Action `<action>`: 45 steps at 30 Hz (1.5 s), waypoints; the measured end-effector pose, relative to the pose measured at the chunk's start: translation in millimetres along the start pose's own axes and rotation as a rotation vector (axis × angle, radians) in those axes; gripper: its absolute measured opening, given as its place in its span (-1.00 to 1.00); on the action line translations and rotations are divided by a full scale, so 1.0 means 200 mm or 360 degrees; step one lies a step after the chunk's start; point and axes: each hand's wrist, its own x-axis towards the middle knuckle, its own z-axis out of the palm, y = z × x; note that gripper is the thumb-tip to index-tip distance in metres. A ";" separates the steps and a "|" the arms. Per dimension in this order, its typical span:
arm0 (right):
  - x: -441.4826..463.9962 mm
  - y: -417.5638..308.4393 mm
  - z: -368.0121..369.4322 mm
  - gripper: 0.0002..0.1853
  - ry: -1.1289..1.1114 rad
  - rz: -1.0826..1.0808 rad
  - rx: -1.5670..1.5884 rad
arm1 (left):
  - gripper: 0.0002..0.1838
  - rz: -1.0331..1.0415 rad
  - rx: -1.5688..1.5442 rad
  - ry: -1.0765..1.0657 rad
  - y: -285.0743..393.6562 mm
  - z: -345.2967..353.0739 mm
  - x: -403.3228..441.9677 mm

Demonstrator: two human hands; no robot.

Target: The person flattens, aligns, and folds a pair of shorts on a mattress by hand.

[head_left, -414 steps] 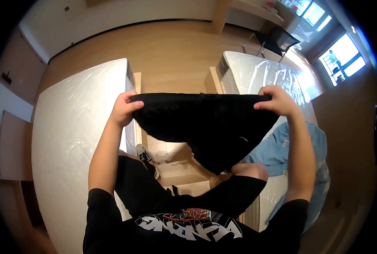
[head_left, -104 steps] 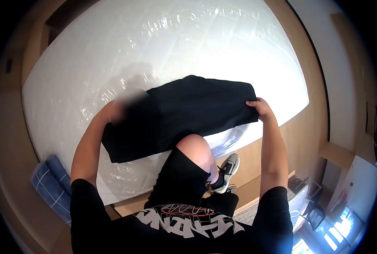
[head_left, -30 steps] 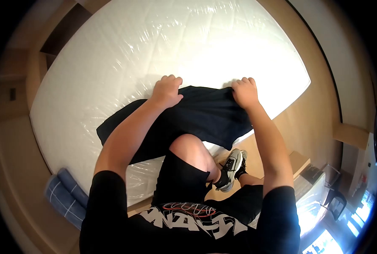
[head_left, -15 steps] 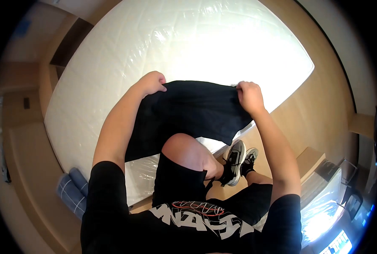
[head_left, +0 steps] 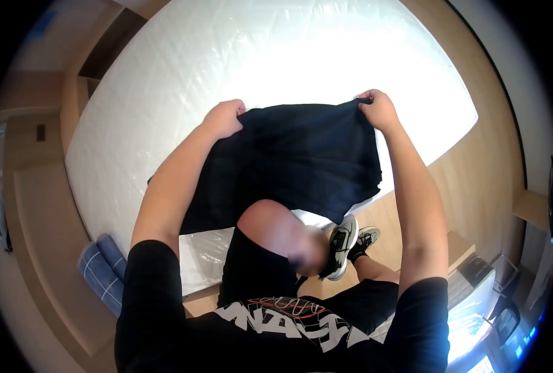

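Note:
A black cloth garment (head_left: 301,155) is stretched between my two hands; whether it is shorts or a shirt I cannot tell. Its upper left corner is pinched in my left hand (head_left: 225,118), fingers closed. My right hand (head_left: 380,112) grips the upper right corner the same way. The lower part drapes over the edge of a white mattress (head_left: 276,56) under clear plastic and partly behind my bent knee (head_left: 270,224). My left forearm covers some of its left side.
Rolled blue checked fabric (head_left: 99,276) lies by the mattress at lower left. My shoes (head_left: 343,248) are below the garment, beside the wooden surface (head_left: 469,180). A light-brown box (head_left: 461,247) and a dark chair-like frame (head_left: 506,320) stand at lower right.
My right hand has moved up and slightly right, pulling the garment's top edge wider and flatter. My left hand keeps nearly the same place. The view has shifted slightly.

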 end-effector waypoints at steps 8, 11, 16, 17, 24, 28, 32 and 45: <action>0.16 0.17 0.14 -0.67 0.0086 0.0072 0.0666 | -0.84 -0.0212 -0.0352 -0.0116 -0.15 -0.06 0.09; 0.08 0.13 0.12 -0.62 0.0508 0.0033 0.0500 | -0.83 -0.0150 -0.0171 -0.0130 -0.12 -0.03 0.13; -0.38 0.26 0.03 -0.68 0.0490 0.0313 0.0144 | -0.78 -0.0100 -0.0159 -0.0080 -0.09 -0.01 0.16; -0.51 0.30 0.02 -0.68 0.0416 0.0357 0.0091 | -0.77 -0.0079 -0.0289 -0.0056 -0.06 -0.01 0.16; -0.79 0.43 0.05 -0.62 -0.0003 0.0884 0.0388 | -0.83 -0.0244 -0.0429 -0.0142 -0.08 0.00 0.28; -0.77 0.50 0.10 -0.76 0.0058 0.0854 0.1108 | -0.82 -0.0125 -0.0246 -0.0137 -0.05 0.05 0.31; -0.75 0.51 0.11 -0.82 0.0000 0.0989 0.1453 | -0.85 0.0089 -0.0338 -0.0014 0.14 0.12 0.33; -0.69 0.60 0.04 -0.66 -0.0358 0.1000 0.1892 | -0.76 -0.0137 -0.0132 0.0752 0.09 0.03 0.15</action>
